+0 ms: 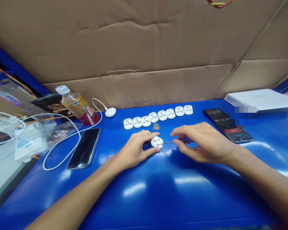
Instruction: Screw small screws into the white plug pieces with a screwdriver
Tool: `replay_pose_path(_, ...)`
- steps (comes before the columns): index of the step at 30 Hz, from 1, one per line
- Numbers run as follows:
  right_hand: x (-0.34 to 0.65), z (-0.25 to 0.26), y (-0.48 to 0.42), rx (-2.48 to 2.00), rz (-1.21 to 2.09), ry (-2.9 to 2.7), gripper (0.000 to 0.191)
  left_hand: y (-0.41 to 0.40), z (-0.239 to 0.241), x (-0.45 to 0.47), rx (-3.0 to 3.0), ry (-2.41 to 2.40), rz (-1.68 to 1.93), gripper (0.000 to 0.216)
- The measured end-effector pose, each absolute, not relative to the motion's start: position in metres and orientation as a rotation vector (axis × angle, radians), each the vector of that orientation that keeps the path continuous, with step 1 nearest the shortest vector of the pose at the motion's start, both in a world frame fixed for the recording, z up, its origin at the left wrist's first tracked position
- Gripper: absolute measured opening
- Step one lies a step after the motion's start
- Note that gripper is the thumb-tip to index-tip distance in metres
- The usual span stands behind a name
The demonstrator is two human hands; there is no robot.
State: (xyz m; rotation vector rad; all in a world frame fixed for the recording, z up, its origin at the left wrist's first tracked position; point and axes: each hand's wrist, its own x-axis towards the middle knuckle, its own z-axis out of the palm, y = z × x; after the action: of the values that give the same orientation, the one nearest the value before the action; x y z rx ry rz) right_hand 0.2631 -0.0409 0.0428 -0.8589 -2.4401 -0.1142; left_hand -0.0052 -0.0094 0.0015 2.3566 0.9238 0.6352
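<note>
My left hand (140,145) grips a small white plastic plug housing (156,141) between thumb and fingers, low over the blue table. In my right hand (201,142) is a thin screwdriver (167,142), its dark handle mostly hidden by my fingers. The shaft points left, and its tip reaches the lower part of the housing, by a metal fitting. Just beyond the housing lies a small pile of screws (156,126). Behind it, several similar white housings (162,115) stand in a slanting row, metal fittings facing up.
On the left lie a dark phone (84,148), a white cable (46,153) and a drink bottle (79,107). A round white device (110,111) sits near the cardboard wall (134,48). To the right are a phone showing a timer (227,124) and a white box (261,97).
</note>
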Motion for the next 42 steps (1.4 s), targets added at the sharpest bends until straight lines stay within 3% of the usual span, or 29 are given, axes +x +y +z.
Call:
replay_pose_path(29,0.2663,0.0424,-0.0398,-0.904,0.027,-2.454,0.018,-0.0095,0.0017,-0.0055,2.345,0.932,0.637,0.047)
replay_pose_path(42,0.2657,0.0444,-0.0401,-0.876,-0.09,-2.486,0.017,-0.0101,0.0013,-0.0045,2.339,0.93,0.648,0.046)
